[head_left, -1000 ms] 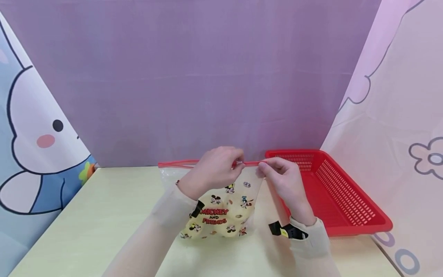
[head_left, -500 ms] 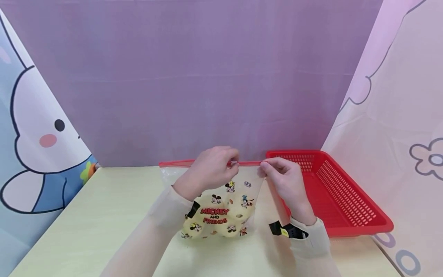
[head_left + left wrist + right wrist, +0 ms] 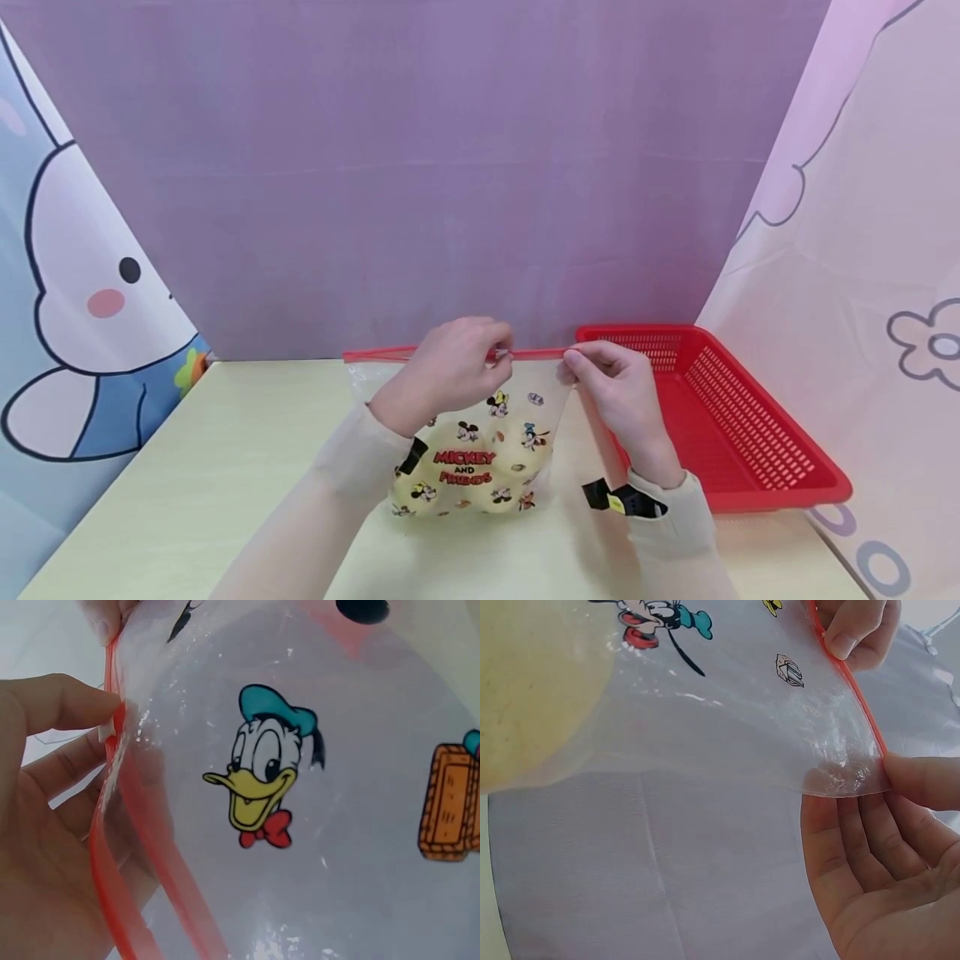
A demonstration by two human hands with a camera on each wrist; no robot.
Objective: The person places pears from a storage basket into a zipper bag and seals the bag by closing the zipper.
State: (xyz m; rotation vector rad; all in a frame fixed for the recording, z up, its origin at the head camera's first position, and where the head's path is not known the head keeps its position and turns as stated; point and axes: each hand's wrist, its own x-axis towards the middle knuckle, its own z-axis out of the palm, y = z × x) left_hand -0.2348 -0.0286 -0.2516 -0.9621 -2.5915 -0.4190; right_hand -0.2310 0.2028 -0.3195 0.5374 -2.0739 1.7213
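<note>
A clear zip bag (image 3: 480, 492) with a red zip strip and cartoon prints stands upright on the table. Pale yellow rounded things (image 3: 540, 690) bulge in its lower part. My left hand (image 3: 457, 362) pinches the small white slider (image 3: 109, 733) on the zip strip, near the middle of the bag's mouth. To the left of that hand the two red strips (image 3: 176, 885) stand apart; to its right they run together as one line. With thumb and fingers, my right hand (image 3: 618, 396) pinches the bag's top right corner (image 3: 855, 776).
A red plastic basket (image 3: 772, 498) with perforated walls stands on the right of the table, just beyond my right hand. Behind the pale table (image 3: 187, 467) hangs a purple cloth (image 3: 450, 167). Printed cartoon panels (image 3: 112, 275) flank both sides.
My left hand has slid a little to the left along the zip strip with the slider, and the joined stretch to its right has grown. The right hand keeps its place at the corner.
</note>
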